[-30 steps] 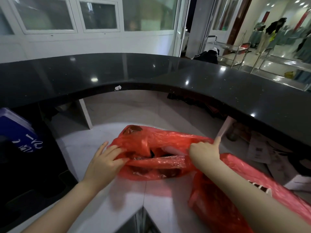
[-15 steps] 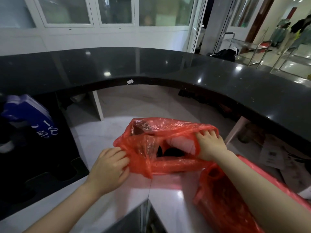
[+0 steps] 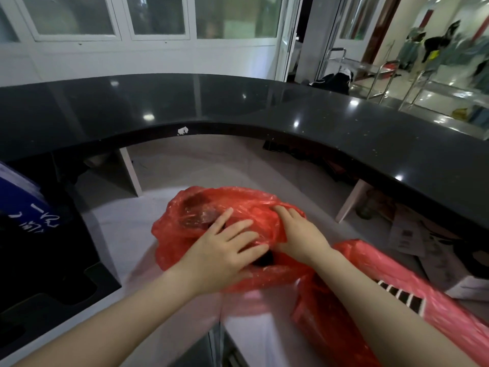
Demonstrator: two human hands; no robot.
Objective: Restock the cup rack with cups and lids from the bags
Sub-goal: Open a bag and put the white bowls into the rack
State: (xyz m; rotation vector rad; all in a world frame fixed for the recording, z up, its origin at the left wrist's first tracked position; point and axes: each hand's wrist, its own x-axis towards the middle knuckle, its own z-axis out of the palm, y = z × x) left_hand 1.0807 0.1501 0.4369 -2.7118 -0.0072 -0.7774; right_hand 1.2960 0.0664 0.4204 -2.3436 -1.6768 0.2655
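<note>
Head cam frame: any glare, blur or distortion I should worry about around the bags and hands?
Head view: strong wide-angle bending, so the black counter curves hard. Ceiling-light glints speckle its glossy top, well away from the work. Background people at the upper right are motion-smeared. The left hand and right hand are fairly sharp on the red bag. The second red bag at the lower right is softer.

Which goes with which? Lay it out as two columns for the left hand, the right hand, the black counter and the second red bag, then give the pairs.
1. left hand
2. right hand
3. black counter
4. second red bag

A. curves behind the bags
B. under the right forearm
C. fingers spread flat on the front red bag
D. fingers curled into the front bag's plastic

Pairs: 1-C, 2-D, 3-A, 4-B
</note>
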